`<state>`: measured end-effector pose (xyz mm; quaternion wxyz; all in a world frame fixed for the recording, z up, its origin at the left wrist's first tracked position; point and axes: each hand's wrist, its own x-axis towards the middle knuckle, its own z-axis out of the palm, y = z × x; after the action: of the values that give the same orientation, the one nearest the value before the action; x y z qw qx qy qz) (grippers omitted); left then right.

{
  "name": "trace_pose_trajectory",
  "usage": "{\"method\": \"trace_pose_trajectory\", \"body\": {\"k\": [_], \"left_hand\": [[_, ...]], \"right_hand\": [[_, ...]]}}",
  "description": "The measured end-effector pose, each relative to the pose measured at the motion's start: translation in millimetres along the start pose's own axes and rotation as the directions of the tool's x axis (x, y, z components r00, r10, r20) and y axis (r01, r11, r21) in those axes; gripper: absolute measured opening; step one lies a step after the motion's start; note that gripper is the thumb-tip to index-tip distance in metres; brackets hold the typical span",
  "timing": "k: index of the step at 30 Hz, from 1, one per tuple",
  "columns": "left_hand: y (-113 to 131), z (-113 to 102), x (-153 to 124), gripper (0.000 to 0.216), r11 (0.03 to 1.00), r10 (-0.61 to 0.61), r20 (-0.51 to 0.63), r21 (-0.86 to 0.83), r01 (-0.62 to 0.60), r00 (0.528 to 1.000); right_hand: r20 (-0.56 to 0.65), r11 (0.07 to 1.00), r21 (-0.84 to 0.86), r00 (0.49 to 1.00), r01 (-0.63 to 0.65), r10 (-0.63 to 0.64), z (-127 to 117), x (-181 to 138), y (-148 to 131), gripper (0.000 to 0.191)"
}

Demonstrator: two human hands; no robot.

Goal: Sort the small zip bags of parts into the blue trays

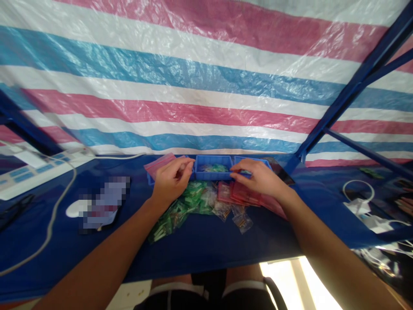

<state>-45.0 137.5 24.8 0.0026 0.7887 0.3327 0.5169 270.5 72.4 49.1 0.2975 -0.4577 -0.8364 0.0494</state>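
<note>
My left hand (172, 178) is closed, with its fingers curled over a pink plastic bag (158, 164) at the left blue bin (151, 179). Over the near-left rim of the right blue bin (265, 162) is my right hand (256, 175); its thumb and forefinger are apart and nothing shows between them. Between the hands stands the middle blue bin (213, 175), holding small green and clear pieces. In front lie green bags (190, 198) with small parts, clear bags (242, 220) with brass-coloured pieces, and flat pink bags (247, 193).
A blurred-out phone-like object (106, 204) and a white round item (77, 208) lie left on the blue table (206, 245). Farther left are a power strip (41, 170) and a cable (53, 215). White chargers (361, 211) sit right. A striped sheet (193, 86) hangs behind.
</note>
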Motion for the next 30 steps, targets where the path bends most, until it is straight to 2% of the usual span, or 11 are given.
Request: {"method": "trace_pose_trajectory", "body": {"k": [2,5,11,13,17,21,23,25,28,30], "left_hand": [[-1.9,0.6,-1.6,0.023,1.0,-0.001,0.018,0.002,0.001,1.0],[-3.4,2.2,-4.5,0.023,1.0,0.019,0.059,0.004,-0.02,0.998],[-4.5,6.5,-9.7,0.023,0.997,0.07,0.122,0.014,-0.072,0.99],[-4.5,6.7,-10.6,0.023,0.997,0.074,0.128,0.023,-0.077,0.989],[-3.9,5.2,-11.0,0.023,0.996,0.078,0.14,0.027,-0.082,0.987],[-4.0,4.1,-10.2,0.022,0.995,0.089,0.126,0.025,-0.093,0.988],[-4.2,4.1,-9.8,0.022,0.995,0.098,0.118,0.019,-0.101,0.988],[-4.4,4.4,-9.6,0.022,0.994,0.101,0.124,0.019,-0.105,0.987],[-4.1,4.6,-9.3,0.023,0.994,0.098,0.138,0.033,-0.103,0.986],[-3.8,4.7,-9.0,0.022,0.993,0.105,0.138,0.034,-0.111,0.985]], "right_hand": [[0.051,0.993,-0.054,0.993,0.105,-0.102,8.3,8.9,-17.1,0.02],[0.013,0.98,-0.14,0.99,0.143,-0.143,19.8,27.5,-28.2,0.022],[0.132,0.986,0.115,0.981,0.124,-0.139,39.4,79.9,-14.0,0.018],[0.191,0.973,0.221,0.975,0.073,-0.117,49.2,91.8,-11.0,0.026],[0.239,0.963,0.269,0.966,0.029,-0.096,64.4,97.0,-13.1,0.04],[0.187,0.959,0.277,0.976,0.06,-0.115,56.3,90.1,-11.9,0.037],[0.126,0.946,0.323,0.989,0.03,-0.075,45.7,86.2,-6.1,0.036],[0.07,0.892,0.445,0.996,-0.074,0.047,35.2,81.6,3.1,0.034],[0.064,0.689,0.688,0.965,-0.228,0.255,22.4,71.9,19.1,0.035],[0.064,0.604,0.753,0.943,-0.26,0.326,13.9,62.9,28.0,0.04]]}}
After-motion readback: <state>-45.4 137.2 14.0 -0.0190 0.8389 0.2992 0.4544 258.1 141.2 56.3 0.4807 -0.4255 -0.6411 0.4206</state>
